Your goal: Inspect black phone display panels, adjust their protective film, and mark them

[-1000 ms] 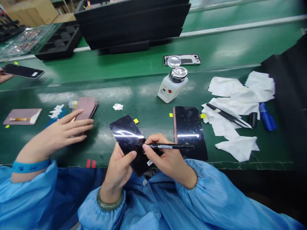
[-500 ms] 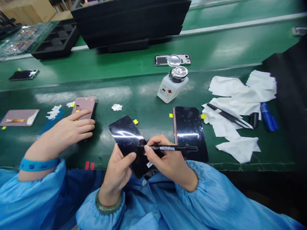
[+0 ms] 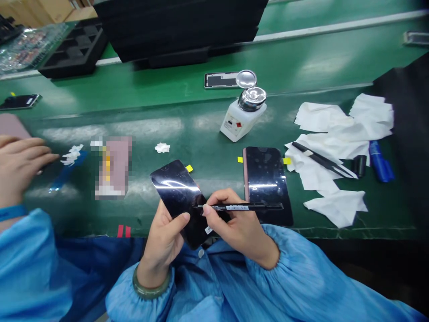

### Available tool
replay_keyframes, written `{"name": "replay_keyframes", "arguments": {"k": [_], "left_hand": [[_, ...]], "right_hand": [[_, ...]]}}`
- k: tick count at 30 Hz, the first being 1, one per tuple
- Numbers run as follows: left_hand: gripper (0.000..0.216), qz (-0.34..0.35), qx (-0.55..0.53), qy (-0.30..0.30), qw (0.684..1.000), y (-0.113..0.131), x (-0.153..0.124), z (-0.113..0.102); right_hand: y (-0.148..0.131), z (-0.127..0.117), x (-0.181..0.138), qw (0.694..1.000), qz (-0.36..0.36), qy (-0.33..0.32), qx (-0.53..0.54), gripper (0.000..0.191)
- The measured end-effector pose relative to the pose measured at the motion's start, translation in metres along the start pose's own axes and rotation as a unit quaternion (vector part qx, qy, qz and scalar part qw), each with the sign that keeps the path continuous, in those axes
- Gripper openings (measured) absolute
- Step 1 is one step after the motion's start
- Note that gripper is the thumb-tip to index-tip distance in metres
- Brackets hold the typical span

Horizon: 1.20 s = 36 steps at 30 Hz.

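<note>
now the left hand point(image 3: 164, 239) grips the near end of the dark phone panel point(image 3: 179, 197), its long axis running far-left to near-right above the surface point(image 3: 208, 152); the right hand point(image 3: 234, 223) pinches a black pen point(image 3: 244, 207), tip pointing left onto the panel.

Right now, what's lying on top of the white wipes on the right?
Black tweezers lie across the white wipes. A blue bottle and a black cap sit at their edge. Whatever lies under the wipes is covered.
</note>
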State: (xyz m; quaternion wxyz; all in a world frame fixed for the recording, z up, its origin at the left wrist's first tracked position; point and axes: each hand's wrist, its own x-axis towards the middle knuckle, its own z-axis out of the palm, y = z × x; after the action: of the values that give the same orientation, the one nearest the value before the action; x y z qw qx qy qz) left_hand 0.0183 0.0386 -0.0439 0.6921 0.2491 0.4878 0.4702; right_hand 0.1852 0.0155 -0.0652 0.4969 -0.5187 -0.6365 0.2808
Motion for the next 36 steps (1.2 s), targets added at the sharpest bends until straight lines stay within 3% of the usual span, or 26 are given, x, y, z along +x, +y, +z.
{"name": "replay_keyframes", "arguments": {"k": [2, 4, 10, 18, 22, 25, 29, 34, 36], "left_hand": [[0.040, -0.002, -0.016, -0.036, 0.999, -0.023, -0.003, 0.009], [0.043, 0.001, -0.030, -0.055, 0.998, -0.030, -0.003, 0.010], [0.033, 0.009, -0.043, -0.072, 0.996, -0.025, -0.002, 0.004], [0.040, 0.010, -0.048, -0.076, 0.996, -0.028, -0.002, 0.004], [0.042, 0.024, -0.052, -0.070, 0.996, -0.027, -0.003, 0.003], [0.043, 0.022, -0.055, -0.066, 0.996, -0.024, -0.005, 0.002], [0.040, -0.016, -0.057, -0.048, 0.997, -0.011, -0.004, 0.005], [0.039, -0.022, -0.002, -0.002, 1.000, 0.024, 0.012, 0.026], [0.028, -0.028, 0.010, 0.020, 0.999, 0.042, 0.024, 0.037]], "right_hand": [[0.000, 0.000, 0.000, 1.000, 0.001, 0.007, -0.011, 0.007], [-0.001, 0.001, 0.000, 1.000, 0.000, 0.009, -0.017, 0.007], [-0.002, 0.000, 0.001, 1.000, -0.011, 0.010, -0.017, 0.009], [0.001, -0.003, -0.003, 0.998, 0.038, -0.006, 0.056, 0.010], [0.004, -0.016, -0.010, 0.988, 0.076, 0.082, 0.107, 0.007], [0.007, -0.035, -0.013, 0.988, 0.054, 0.136, 0.042, 0.019], [0.021, -0.070, -0.024, 0.984, -0.034, 0.134, -0.111, 0.027], [0.046, -0.104, -0.043, 0.965, -0.062, 0.141, -0.214, 0.023], [0.054, -0.109, -0.048, 0.954, -0.059, 0.165, -0.243, 0.022]]}}
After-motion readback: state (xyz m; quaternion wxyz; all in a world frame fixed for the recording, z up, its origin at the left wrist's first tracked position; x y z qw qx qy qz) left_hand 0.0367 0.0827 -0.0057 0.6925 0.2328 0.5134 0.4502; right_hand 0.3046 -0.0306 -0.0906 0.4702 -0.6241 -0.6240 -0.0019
